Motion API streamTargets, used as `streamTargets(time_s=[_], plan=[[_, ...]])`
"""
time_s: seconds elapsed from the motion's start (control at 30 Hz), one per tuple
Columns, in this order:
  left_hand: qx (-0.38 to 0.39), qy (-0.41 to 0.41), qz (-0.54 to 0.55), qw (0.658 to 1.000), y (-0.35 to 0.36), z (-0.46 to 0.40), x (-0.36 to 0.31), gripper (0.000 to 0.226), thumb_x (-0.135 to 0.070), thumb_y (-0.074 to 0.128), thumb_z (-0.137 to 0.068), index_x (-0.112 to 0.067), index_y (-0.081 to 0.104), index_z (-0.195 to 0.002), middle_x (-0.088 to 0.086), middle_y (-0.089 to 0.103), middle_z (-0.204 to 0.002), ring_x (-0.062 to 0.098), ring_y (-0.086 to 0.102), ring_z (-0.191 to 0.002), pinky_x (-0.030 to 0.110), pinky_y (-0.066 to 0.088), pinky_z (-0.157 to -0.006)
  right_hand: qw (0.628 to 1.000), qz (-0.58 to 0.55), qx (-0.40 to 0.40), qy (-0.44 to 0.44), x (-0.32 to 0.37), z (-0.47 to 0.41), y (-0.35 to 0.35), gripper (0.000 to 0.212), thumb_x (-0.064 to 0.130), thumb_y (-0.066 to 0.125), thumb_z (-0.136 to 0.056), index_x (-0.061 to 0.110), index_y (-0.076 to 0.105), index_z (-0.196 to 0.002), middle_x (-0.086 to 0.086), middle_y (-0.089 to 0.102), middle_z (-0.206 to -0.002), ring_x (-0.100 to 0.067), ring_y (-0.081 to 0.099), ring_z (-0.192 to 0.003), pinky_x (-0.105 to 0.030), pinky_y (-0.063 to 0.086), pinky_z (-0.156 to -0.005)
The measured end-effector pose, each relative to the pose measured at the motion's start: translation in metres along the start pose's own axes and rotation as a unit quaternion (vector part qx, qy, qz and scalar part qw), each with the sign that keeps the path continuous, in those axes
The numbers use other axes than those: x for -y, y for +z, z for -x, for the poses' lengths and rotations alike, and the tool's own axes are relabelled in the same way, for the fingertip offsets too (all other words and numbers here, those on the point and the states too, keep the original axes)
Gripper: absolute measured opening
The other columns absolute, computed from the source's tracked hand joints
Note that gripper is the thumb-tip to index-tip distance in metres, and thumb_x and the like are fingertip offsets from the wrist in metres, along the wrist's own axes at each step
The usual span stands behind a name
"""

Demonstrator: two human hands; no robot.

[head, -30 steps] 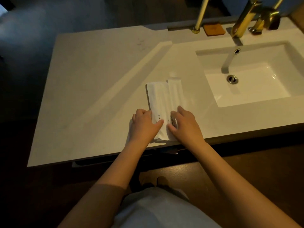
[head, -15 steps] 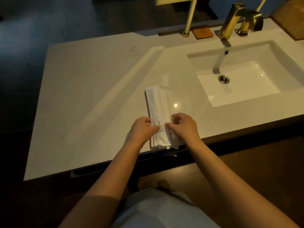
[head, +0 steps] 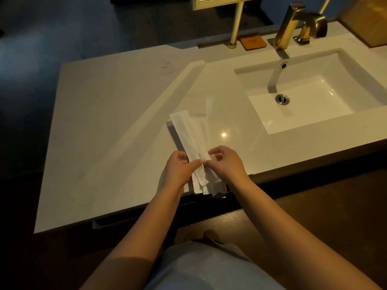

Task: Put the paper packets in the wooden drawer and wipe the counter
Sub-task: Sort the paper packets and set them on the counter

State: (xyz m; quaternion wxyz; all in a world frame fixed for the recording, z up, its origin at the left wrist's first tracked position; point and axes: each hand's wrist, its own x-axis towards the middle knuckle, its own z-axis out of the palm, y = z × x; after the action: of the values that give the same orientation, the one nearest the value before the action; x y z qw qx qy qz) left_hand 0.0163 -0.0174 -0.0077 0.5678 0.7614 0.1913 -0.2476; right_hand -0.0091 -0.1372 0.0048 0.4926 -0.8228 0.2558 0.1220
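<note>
head view: left of the sink (head: 314, 91), the paper packets (head: 194, 143) have gone from lying spread on the desk (head: 109, 126) to one gathered stack, its near ends now lifted past the desk's front edge. the left hand (head: 178, 170) and right hand (head: 226, 164) both pinch that near end. stacking looks finished; the wooden drawer, not clearly visible, comes next, wiping after.

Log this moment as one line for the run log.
stage: gathering packets | left hand: pinching paper packets | right hand: pinching same stack | packets: at counter front edge | drawer: not visible | wiping: not started
</note>
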Motion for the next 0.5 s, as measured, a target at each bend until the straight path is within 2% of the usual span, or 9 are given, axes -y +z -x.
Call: streamTargets(time_s=[0.1, 0.17, 0.23, 0.33, 0.5], plan=[[0.023, -0.019, 0.013, 0.999, -0.001, 0.003, 0.006, 0.011, -0.023, 0.070, -0.079, -0.018, 0.063, -0.085, 0.003, 0.070, -0.088, 0.022, 0.069, -0.085, 0.044, 0.057, -0.082, 0.999, -0.035, 0.010, 0.027, -0.003, 0.004, -0.002, 0.062, 0.024, 0.074, -0.076, 0.012, 0.042, -0.128, -0.012, 0.054, -0.130, -0.023, 0.054, -0.114, -0.028, 0.043, -0.087], [0.060, -0.046, 0.066, 0.995, -0.004, 0.005, 0.010, 0.006, -0.015, 0.063, -0.085, -0.012, 0.068, -0.088, 0.010, 0.071, -0.099, 0.023, 0.070, -0.089, 0.042, 0.056, -0.086, 0.999, -0.015, 0.023, 0.042, -0.002, 0.003, -0.006, 0.065, 0.023, 0.074, -0.075, 0.008, 0.043, -0.130, -0.013, 0.054, -0.130, -0.026, 0.054, -0.116, -0.033, 0.045, -0.095], [0.106, -0.063, 0.111, 0.986, -0.007, 0.006, 0.013, 0.020, -0.002, 0.054, -0.088, -0.004, 0.065, -0.104, 0.013, 0.067, -0.110, 0.025, 0.067, -0.098, 0.039, 0.055, -0.088, 0.998, -0.004, 0.041, 0.046, -0.001, 0.003, -0.010, 0.049, 0.020, 0.074, -0.074, 0.006, 0.055, -0.117, -0.012, 0.061, -0.119, -0.025, 0.059, -0.103, -0.038, 0.051, -0.093], [0.128, -0.051, 0.085, 0.987, -0.009, 0.008, 0.018, 0.030, 0.001, 0.053, -0.088, -0.008, 0.062, -0.116, 0.009, 0.066, -0.113, 0.024, 0.066, -0.101, 0.040, 0.055, -0.089, 0.997, -0.018, 0.063, 0.047, -0.002, 0.003, -0.011, 0.030, 0.018, 0.075, -0.072, 0.011, 0.059, -0.096, -0.007, 0.063, -0.098, -0.022, 0.061, -0.089, -0.041, 0.054, -0.086], [0.126, -0.047, 0.100, 0.986, -0.007, 0.011, 0.022, 0.026, -0.006, 0.058, -0.088, -0.010, 0.063, -0.113, 0.008, 0.069, -0.108, 0.022, 0.067, -0.098, 0.038, 0.056, -0.086, 0.997, -0.051, 0.047, 0.041, -0.006, 0.006, -0.010, 0.023, 0.013, 0.071, -0.075, 0.005, 0.066, -0.095, -0.010, 0.067, -0.094, -0.023, 0.064, -0.088, -0.037, 0.054, -0.082]])
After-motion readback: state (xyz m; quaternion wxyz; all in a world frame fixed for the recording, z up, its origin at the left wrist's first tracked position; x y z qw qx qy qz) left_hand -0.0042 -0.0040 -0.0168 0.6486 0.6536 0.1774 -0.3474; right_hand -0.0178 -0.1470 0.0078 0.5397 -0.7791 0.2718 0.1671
